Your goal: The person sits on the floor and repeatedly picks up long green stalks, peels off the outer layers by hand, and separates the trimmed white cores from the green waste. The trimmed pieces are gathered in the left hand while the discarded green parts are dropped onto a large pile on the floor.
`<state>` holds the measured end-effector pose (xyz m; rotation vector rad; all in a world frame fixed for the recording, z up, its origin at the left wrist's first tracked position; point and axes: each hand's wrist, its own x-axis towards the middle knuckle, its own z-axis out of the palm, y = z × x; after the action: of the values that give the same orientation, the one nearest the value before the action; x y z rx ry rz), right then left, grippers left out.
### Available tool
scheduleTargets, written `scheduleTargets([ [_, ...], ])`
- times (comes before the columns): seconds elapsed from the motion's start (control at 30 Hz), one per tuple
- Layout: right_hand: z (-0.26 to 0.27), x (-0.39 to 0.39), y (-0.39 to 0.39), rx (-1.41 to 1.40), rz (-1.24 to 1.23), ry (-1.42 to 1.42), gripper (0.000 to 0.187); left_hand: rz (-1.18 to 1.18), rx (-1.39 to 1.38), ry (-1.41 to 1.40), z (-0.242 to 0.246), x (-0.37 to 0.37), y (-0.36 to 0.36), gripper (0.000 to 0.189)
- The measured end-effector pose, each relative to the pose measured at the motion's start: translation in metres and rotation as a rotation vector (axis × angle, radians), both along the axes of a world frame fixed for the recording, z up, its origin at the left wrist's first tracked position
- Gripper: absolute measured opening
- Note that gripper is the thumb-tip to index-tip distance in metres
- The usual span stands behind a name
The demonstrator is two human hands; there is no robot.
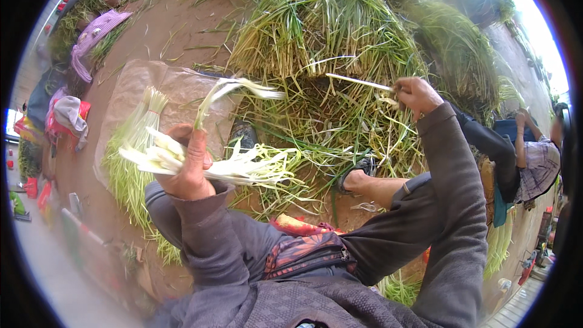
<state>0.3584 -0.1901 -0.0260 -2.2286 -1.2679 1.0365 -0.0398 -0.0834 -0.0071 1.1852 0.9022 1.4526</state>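
Observation:
My left hand point(189, 164) is closed around a bunch of pale, peeled stalks point(246, 166) with thick white ends, above my knee. One blurred strand rises from between its thumb and fingers. Out to the right, my right hand point(415, 95) pinches a thin white stalk point(357, 82), which points left. Limp scraps hang below these fingers. Between my hands, loose leaves and peelings point(314, 118) cover the ground. Beyond them stands a large heap of uncut green leafy stalks point(328, 23), with roots towards me.
Tied pale green bundles point(132, 146) lie on a brown sheet point(182, 86) at left. A co-worker in a checked shirt point(539, 168) sits at right beside another green heap point(460, 50). Clothes and red bags point(68, 116) lie at far left. My sandalled foot point(357, 175) rests among the peelings.

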Motion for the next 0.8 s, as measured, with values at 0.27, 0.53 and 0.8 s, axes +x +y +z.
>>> scheduleTargets([
  [0.27,-0.021,-0.053,0.014,0.043,0.61,-0.11,0.045,-0.388,-0.074,0.377,0.016,-0.004,-0.016,0.02],
  [0.53,-0.087,0.003,0.096,-0.253,0.41,-0.233,0.039,-0.436,-0.054,0.424,0.021,-0.009,-0.017,0.012],
  [0.8,-0.256,0.007,0.136,-0.146,0.075,0.014,0.048,-0.266,-0.032,0.449,0.013,-0.008,-0.013,0.012],
])
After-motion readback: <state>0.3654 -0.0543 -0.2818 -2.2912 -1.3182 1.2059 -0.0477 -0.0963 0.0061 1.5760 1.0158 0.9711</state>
